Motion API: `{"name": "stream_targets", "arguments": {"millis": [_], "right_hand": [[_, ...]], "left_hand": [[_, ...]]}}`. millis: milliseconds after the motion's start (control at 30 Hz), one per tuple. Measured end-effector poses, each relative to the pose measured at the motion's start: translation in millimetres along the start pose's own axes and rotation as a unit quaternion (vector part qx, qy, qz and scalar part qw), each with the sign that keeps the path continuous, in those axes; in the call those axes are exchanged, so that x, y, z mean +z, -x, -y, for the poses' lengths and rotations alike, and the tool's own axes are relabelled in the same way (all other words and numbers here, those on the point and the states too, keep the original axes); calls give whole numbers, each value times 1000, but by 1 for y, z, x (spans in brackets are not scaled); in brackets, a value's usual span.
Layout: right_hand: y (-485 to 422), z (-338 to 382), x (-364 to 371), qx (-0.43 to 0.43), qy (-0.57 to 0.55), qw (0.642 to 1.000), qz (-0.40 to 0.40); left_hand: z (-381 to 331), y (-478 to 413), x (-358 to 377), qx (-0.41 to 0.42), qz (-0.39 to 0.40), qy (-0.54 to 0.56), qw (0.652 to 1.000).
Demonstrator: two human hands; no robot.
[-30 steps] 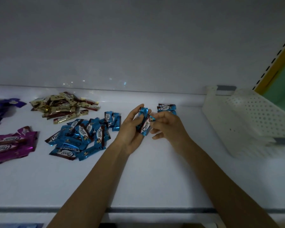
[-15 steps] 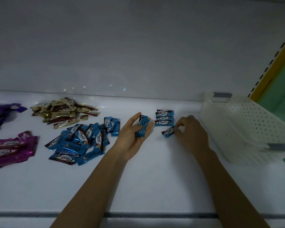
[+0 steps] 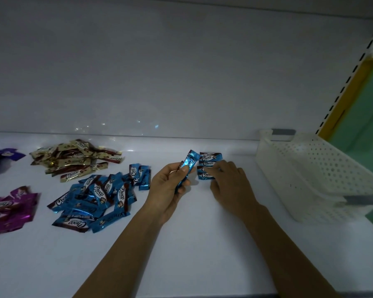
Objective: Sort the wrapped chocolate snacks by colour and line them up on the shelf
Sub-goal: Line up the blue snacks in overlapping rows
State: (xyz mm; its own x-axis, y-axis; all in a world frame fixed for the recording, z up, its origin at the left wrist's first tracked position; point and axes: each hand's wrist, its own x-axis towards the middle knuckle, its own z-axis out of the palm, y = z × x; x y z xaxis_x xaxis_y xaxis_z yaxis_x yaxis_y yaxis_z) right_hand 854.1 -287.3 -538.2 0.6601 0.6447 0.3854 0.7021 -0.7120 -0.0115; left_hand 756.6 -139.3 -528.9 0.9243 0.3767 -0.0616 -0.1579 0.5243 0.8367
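Note:
On the white shelf (image 3: 202, 244) a short row of blue snacks (image 3: 209, 160) lies side by side near the back wall. My right hand (image 3: 228, 179) rests its fingertips on the nearest wrappers of that row, fingers loosely bent. My left hand (image 3: 166, 186) grips a small bundle of blue snacks (image 3: 187, 166) that stands upright, just left of the row. A loose heap of blue snacks (image 3: 95, 194) lies to the left of my left hand.
A gold pile (image 3: 75, 158) sits behind the blue heap. Magenta wrappers (image 3: 7, 207) and purple wrappers (image 3: 2, 155) lie at the far left edge. A white perforated basket (image 3: 310, 175) stands tilted at the right, close to my right hand.
My right hand set a blue snack down at the near end of the row and now rests on it. My left hand lifted its bundle more upright.

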Motion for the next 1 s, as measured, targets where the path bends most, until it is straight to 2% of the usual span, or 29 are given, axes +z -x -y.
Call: {"name": "stream_targets", "arguments": {"millis": [267,333,367,400,433,467,500,567,633,767,800,867,900,1000], "right_hand": [[-1,-3,8,-18,-11,1000,-9],[-2,0,2,7,-114,992,-46],[-3,4,-5,54,-238,968,-66],[-4,9,-14,107,-387,913,-67],[-5,14,-23,148,-517,841,-53],[-5,17,-29,162,-595,786,-43],[-5,18,-33,149,-615,773,-39],[-4,20,-37,133,-593,794,-36],[-3,20,-40,160,-574,802,-28],[3,17,-39,186,-642,739,86],[4,18,-38,198,-668,713,80],[1,18,-38,238,-704,669,20],[-1,16,-38,256,-697,670,-12],[-4,7,-35,260,-622,738,-37]], "left_hand": [[-1,4,3,9,-6,-12,1000],[-1,5,3,20,-6,-25,999],[-1,6,5,27,-5,-35,999],[0,6,6,36,-3,-51,998],[1,7,8,50,-1,-75,996],[2,7,10,66,3,-108,992],[4,7,11,84,8,-141,986],[6,7,12,115,13,-188,975],[6,8,9,158,11,-212,964],[10,11,7,245,2,-313,918],[11,12,7,254,-1,-333,908],[13,11,6,247,-10,-358,900],[13,10,5,233,-20,-362,902],[10,6,3,187,-56,-345,918]]}}
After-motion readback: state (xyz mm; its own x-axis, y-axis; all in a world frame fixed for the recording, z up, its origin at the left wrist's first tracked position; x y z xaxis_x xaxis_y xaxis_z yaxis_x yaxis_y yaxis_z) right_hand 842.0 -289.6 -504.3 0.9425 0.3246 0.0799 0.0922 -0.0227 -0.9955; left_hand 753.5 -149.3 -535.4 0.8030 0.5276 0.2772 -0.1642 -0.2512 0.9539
